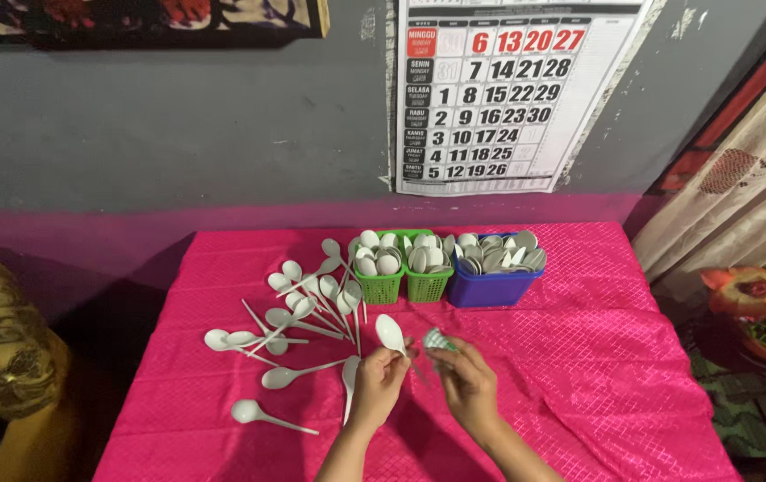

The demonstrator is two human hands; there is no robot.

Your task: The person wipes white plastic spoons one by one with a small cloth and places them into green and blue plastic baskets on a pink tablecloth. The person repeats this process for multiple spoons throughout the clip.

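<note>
Three baskets (428, 284) at twelve o'clock already stand full of white spoons; about fifteen loose spoons (303, 312) remain on the pink tabletop (579, 375) at ten o'clock. Left hand (376, 382) fingers clamp a spoon (390, 334); right hand (468, 386) pinches a small green-white piece (439, 340).

L hand (378, 382): white spoon (390, 334) | R hand (467, 386): green cloth (439, 340) | pink table (579, 357)
</note>
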